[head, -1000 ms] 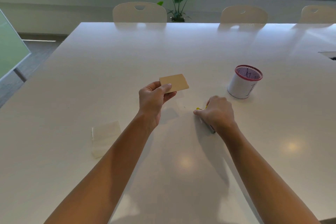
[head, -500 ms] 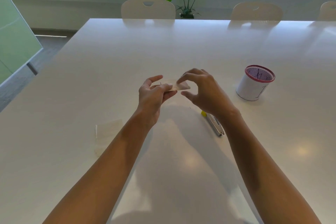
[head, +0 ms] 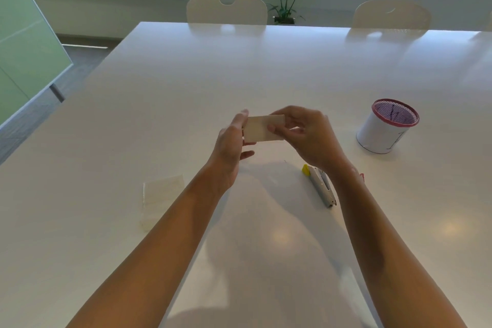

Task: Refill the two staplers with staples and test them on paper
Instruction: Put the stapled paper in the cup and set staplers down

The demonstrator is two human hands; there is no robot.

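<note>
both hands are up over the middle of the white table (head: 186,88), sharing one small tan box (head: 262,129), most likely the staple box. the left hand (head: 231,146) pinches its left end, thumb on top and fingers curled beneath. the right hand (head: 306,133) closes on the right end, its thumb pressed on the near face and the other fingers wrapped over the top. neither hand has anything else in it.

a stapler (head: 320,185) with a yellow tip lies on the table at about four o'clock from the box, just under the right wrist, touched by neither hand. i can't tell whether it is opened out for loading. a spot of red shows past the right wrist, maybe the second stapler, but too little of it shows to be sure. a folded white paper (head: 162,198) sits at about seven o'clock from the hands, well apart from the stapler. a white cup with a red rim (head: 383,130) stands off at three o'clock.

i'd say this is the step of opening the box to get staples out, so the refill itself isn't done yet. the next move calls for a careful pull on the box end, then lifting out one strip whole, since staple strips snap easily.
</note>
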